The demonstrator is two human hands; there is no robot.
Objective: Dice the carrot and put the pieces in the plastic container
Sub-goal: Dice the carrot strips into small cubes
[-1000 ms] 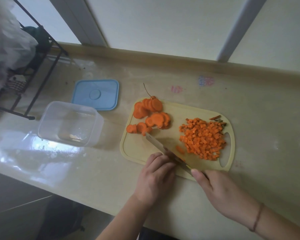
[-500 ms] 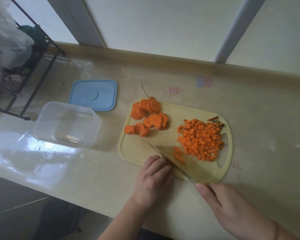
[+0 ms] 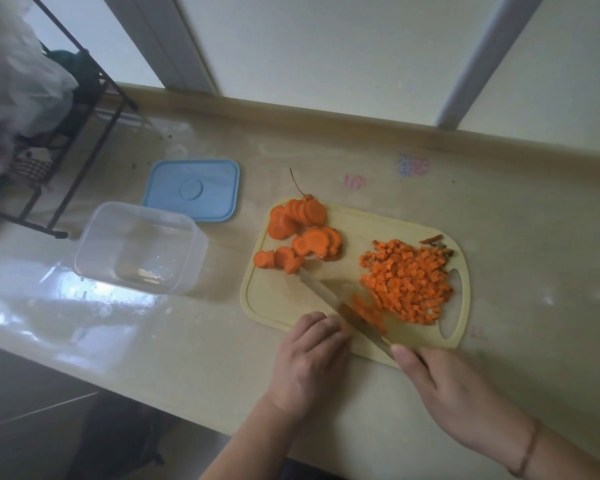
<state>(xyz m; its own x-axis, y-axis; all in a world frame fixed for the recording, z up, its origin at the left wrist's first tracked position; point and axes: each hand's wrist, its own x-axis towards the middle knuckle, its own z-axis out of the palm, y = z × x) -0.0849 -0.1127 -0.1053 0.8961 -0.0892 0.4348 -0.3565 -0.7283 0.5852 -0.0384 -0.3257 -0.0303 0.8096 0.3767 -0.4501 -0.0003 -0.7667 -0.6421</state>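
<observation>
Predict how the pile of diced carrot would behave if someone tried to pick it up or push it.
The heap of small orange carrot cubes would probably scatter rather than lift as one, being loose separate pieces. Pushed along the pale yellow plastic cutting board, it should slide and spread; the flat-faced cubes seem unlikely to roll far.

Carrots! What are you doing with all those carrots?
A person is dicing carrot on a pale yellow plastic cutting board. The right hand grips a steel kitchen knife, its blade lying across the board with a few orange carrot strips beside it. The left hand rests at the board's near edge. A pile of small orange carrot cubes is done, round orange carrot slices wait, and the clear plastic container holds no carrot yet.
</observation>
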